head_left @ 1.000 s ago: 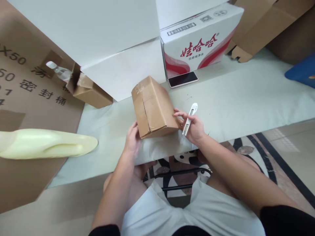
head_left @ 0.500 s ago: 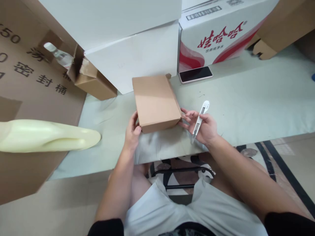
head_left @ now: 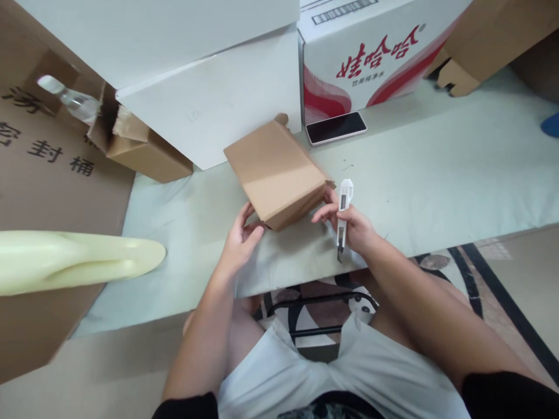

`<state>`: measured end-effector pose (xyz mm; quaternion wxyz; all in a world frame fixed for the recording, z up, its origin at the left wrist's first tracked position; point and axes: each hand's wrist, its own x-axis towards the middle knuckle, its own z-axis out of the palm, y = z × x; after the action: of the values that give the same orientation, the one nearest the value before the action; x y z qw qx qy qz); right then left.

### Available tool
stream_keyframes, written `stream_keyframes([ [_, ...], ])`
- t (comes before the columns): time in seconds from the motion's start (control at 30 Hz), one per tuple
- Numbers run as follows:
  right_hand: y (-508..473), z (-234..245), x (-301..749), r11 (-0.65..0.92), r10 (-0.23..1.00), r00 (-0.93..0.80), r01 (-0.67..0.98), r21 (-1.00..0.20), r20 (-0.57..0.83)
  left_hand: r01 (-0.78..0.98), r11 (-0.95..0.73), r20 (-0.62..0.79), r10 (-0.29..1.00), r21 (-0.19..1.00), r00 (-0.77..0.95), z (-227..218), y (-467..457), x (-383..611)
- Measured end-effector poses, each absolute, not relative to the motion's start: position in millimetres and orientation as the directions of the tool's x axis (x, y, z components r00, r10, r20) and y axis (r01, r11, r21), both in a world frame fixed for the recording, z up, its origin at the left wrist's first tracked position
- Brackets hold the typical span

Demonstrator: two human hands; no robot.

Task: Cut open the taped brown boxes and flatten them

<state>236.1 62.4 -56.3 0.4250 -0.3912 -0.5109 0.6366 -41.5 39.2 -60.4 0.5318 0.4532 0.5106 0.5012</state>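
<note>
A small brown cardboard box (head_left: 275, 171) rests tilted on the pale green table (head_left: 437, 174), its near corner lifted. My left hand (head_left: 240, 241) cups the box's near left corner, fingers curled against it. My right hand (head_left: 351, 224) grips a white utility knife (head_left: 343, 212) in the palm, blade end pointing toward me, while its fingertips press on the box's right side.
A black phone (head_left: 335, 127) lies behind the box, in front of a red-and-white printed carton (head_left: 371, 52). Large white boxes (head_left: 209, 75) stand at the back. An open brown box (head_left: 135, 148) with a plastic bottle (head_left: 70, 100) sits at left, beside a cream plastic object (head_left: 74, 262).
The box was rolled over so a plain face shows, then turned at an angle and tipped up. My right hand swung the knife from slanted to nearly upright.
</note>
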Motion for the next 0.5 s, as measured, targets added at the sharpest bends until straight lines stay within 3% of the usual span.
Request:
stream_keyframes([
  [0.3, 58, -52, 233, -0.164, 0.945, -0.312, -0.188, -0.968, -0.100, -0.125, 0.018, -0.026, 0.998, 0.992, -0.062, -57, 36, -38],
  [0.43, 52, -41, 235, -0.263, 0.922, -0.369, -0.379, -0.887, -0.116, -0.048, -0.219, 0.216, 0.974, 0.974, -0.069, -54, 32, -31],
  [0.5, 49, -33, 238, -0.336, 0.896, -0.427, -0.474, -0.813, -0.122, -0.018, -0.340, 0.333, 0.930, 0.940, -0.158, -52, 33, -27],
])
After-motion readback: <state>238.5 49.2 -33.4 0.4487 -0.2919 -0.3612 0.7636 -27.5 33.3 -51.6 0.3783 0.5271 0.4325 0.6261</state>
